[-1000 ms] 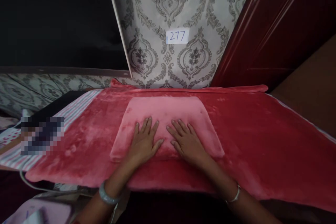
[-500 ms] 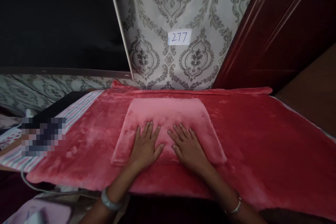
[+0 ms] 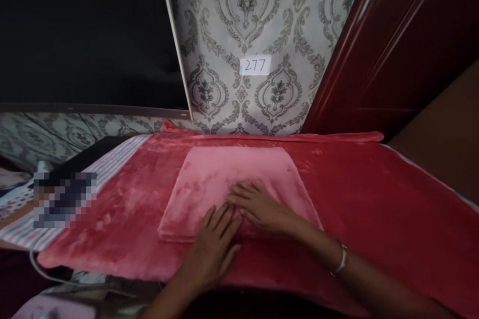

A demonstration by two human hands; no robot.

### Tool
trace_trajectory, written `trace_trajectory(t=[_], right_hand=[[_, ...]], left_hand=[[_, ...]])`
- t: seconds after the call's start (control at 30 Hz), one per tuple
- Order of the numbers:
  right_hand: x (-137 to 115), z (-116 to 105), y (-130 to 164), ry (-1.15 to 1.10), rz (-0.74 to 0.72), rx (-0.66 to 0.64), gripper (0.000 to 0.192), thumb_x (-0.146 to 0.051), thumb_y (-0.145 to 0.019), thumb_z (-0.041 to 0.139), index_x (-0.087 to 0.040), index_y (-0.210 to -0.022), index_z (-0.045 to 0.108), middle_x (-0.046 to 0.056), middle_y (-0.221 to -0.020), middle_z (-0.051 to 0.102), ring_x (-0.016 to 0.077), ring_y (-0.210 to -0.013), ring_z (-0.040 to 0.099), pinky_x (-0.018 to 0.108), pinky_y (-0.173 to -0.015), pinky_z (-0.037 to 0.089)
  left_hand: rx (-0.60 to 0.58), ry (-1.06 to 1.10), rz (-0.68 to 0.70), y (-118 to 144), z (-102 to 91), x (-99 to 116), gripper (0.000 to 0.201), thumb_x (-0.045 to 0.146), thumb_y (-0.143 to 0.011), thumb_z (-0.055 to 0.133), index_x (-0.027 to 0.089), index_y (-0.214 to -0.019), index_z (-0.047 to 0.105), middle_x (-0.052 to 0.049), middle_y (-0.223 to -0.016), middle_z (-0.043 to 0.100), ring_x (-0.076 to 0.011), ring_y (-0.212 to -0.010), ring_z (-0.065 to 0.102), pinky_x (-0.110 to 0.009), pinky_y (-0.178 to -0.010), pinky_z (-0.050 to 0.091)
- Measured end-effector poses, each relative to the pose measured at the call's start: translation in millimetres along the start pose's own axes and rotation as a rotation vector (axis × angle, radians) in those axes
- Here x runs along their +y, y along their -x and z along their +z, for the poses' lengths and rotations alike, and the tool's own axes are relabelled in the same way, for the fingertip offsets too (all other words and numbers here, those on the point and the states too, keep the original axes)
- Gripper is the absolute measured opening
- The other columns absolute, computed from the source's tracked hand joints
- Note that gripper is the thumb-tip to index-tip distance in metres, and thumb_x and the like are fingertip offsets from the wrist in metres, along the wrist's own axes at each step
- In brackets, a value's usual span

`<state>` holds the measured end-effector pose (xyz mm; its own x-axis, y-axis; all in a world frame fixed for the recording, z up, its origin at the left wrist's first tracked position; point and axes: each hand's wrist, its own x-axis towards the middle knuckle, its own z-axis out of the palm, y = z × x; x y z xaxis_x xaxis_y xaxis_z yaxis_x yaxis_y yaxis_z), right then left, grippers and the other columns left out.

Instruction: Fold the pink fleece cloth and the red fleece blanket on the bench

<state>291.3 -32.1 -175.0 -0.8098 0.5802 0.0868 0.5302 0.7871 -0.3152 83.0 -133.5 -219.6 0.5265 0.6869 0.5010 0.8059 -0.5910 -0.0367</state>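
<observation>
A folded pink plush cloth (image 3: 220,179) lies flat on a red plush blanket (image 3: 374,199) that covers the table. My left hand (image 3: 215,246) rests flat at the cloth's near edge, fingers spread and pointing up to the right. My right hand (image 3: 260,204) lies flat on the cloth's near middle, fingers pointing left, just above the left hand's fingertips. Neither hand grips anything. A silver bangle (image 3: 340,259) shows on my right wrist.
A patterned wallpaper wall with a paper label "277" (image 3: 255,65) stands behind the table. A dark screen (image 3: 82,35) is at the left, a dark red door (image 3: 392,45) at the right. Striped fabric (image 3: 108,164) and a blurred patch lie left of the blanket.
Both hands slid back toward me and turned. The left hand moved off the cloth's middle to its near edge; the right hand swung its fingers leftward across the cloth.
</observation>
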Motion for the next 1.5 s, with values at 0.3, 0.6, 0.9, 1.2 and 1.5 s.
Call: trace_trajectory(t=[0.3, 0.6, 0.9, 1.2, 1.5], right_hand=[[69.0, -23.3, -67.1, 0.147, -0.135, -0.069, 0.062, -0.054, -0.102, 0.044, -0.035, -0.158, 0.028, 0.005, -0.167, 0.021, 0.0279, -0.156, 0.011, 0.062, -0.121, 0.005], [125.7, -21.3, -111.6, 0.121, 0.263, -0.059, 0.065, -0.060, -0.102, 0.035, -0.029, -0.159, 0.030, 0.012, -0.165, 0.030, 0.0316, -0.150, 0.030, 0.056, -0.118, 0.026], [106.6, -34.7, -109.8, 0.126, 0.288, -0.101, 0.063, -0.053, -0.103, 0.036, -0.027, -0.160, 0.027, 0.013, -0.167, 0.020, 0.0330, -0.154, 0.018, 0.063, -0.118, 0.021], [9.3, 4.6, -116.1, 0.115, -0.367, -0.088, 0.053, -0.050, -0.104, 0.039, -0.040, -0.156, 0.032, -0.002, -0.167, 0.023, 0.0239, -0.155, 0.014, 0.058, -0.123, 0.011], [89.5, 2.9, -197.7, 0.030, 0.013, -0.092, 0.068, -0.061, -0.100, 0.042, -0.031, -0.159, 0.029, 0.008, -0.167, 0.023, 0.0316, -0.153, 0.024, 0.057, -0.122, 0.020]], left_hand=[[0.041, -0.174, 0.027, 9.5, 19.9, 3.3, 0.063, 0.019, -0.083, 0.058, 0.020, -0.145, 0.052, -0.011, -0.157, 0.045, -0.0292, -0.147, 0.035, -0.049, -0.118, 0.027], [0.081, -0.160, 0.066, 14.7, 34.0, -5.2, 0.066, 0.019, -0.077, 0.060, 0.021, -0.142, 0.055, -0.008, -0.152, 0.052, -0.0294, -0.147, 0.035, -0.049, -0.124, 0.013], [0.086, -0.128, 0.028, 15.3, 22.3, -0.9, 0.068, 0.016, -0.080, 0.057, 0.019, -0.147, 0.048, -0.011, -0.155, 0.048, -0.0282, -0.147, 0.036, -0.051, -0.121, 0.025], [0.175, -0.176, -0.210, 43.4, 15.6, -20.1, 0.059, 0.026, -0.083, 0.062, 0.030, -0.142, 0.056, -0.009, -0.146, 0.057, -0.0324, -0.137, 0.047, -0.057, -0.124, 0.009], [0.331, -0.160, -0.249, 50.8, 52.1, -24.2, 0.051, 0.064, -0.077, 0.071, 0.037, -0.120, 0.070, -0.004, -0.129, 0.069, -0.0303, -0.128, 0.052, -0.051, -0.124, 0.012]])
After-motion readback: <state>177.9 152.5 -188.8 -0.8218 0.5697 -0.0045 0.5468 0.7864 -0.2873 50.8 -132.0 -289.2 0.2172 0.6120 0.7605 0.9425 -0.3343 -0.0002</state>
